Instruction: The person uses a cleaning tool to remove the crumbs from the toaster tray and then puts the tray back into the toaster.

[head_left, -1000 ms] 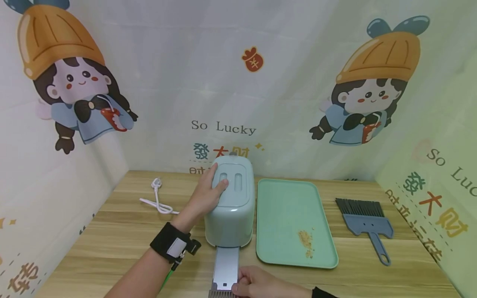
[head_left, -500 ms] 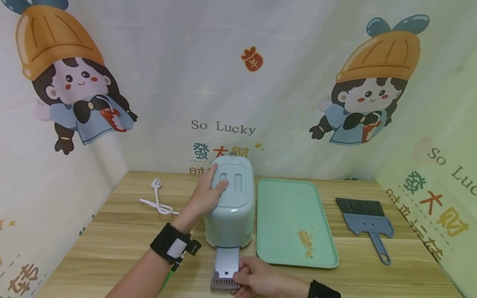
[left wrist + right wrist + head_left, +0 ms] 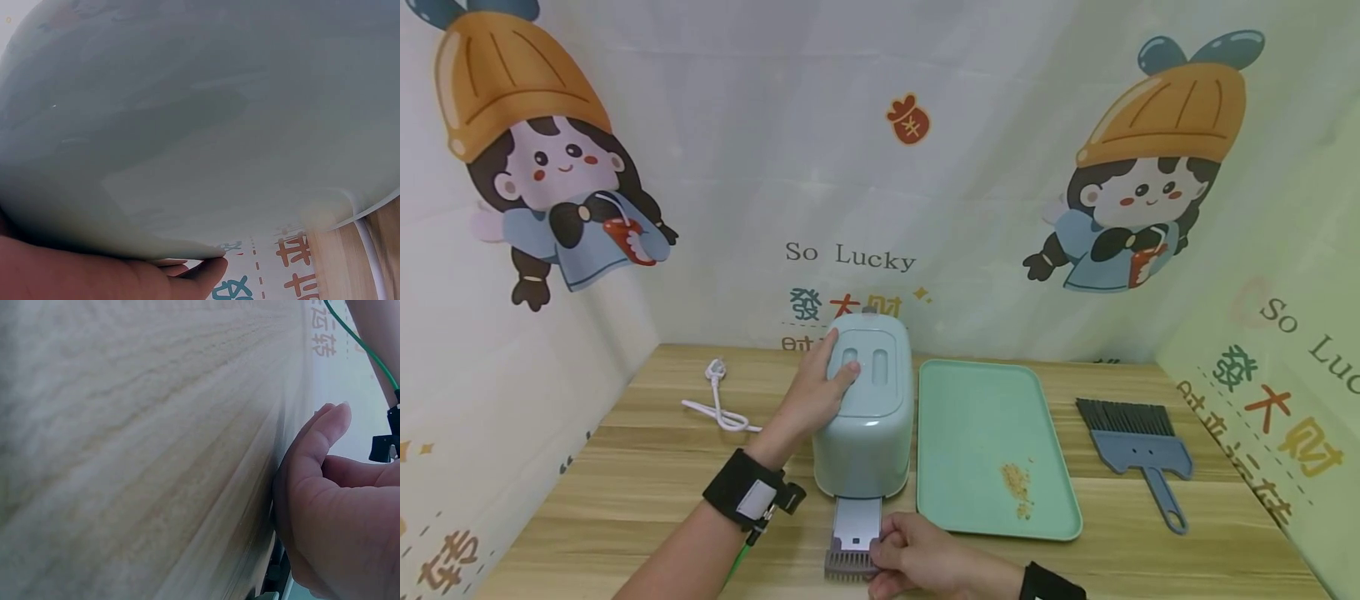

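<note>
A pale green toaster with a closed lid stands at the middle of the wooden table. My left hand holds its upper left edge, thumb on the lid and fingers along the side; those fingers show low in the left wrist view. A metal crumb tray with a grey ribbed end sticks out of the toaster's near side. At that end's right corner, my right hand pinches the crumb tray between thumb and fingers. The right wrist view shows the right hand low by the tabletop.
Right of the toaster lies a green serving tray with a small heap of crumbs. Farther right is a blue brush with dark bristles. A white power cord with its plug lies to the left. A printed cloth hangs behind.
My right hand has pushed the crumb tray away from me, so less of it sticks out of the toaster. The left hand stays put on the toaster.
</note>
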`<state>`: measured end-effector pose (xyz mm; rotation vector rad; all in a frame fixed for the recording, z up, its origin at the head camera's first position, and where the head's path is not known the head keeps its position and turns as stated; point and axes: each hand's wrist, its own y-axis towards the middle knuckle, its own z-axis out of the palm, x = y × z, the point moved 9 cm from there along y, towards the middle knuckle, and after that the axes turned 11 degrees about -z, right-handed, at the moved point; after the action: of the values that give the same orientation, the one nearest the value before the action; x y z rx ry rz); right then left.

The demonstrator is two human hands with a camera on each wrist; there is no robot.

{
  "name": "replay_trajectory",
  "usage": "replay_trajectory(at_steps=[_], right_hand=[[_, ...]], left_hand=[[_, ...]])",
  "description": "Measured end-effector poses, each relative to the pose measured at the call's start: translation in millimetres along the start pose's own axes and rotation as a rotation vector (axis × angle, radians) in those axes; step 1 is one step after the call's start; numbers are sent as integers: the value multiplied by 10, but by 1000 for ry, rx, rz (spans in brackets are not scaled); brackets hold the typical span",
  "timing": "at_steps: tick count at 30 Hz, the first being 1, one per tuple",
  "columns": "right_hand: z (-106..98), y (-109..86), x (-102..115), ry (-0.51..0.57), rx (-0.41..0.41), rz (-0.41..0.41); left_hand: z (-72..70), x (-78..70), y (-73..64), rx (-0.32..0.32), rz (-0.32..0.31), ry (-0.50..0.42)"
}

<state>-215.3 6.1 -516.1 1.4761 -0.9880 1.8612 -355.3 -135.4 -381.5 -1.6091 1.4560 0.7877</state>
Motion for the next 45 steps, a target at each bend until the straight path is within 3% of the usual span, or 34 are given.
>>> replay_trajectory(at_steps=[10,23,45], right_hand=[[-43,31,20,16,-39,0],[-69,98,76,68,-12,14],[-158,194,94,108,-115,2]], left_hand=[[-1,-12,7,-6,15,11],[-2,-16,11,-10,28,11],[-1,-24,4,-12,28,22]])
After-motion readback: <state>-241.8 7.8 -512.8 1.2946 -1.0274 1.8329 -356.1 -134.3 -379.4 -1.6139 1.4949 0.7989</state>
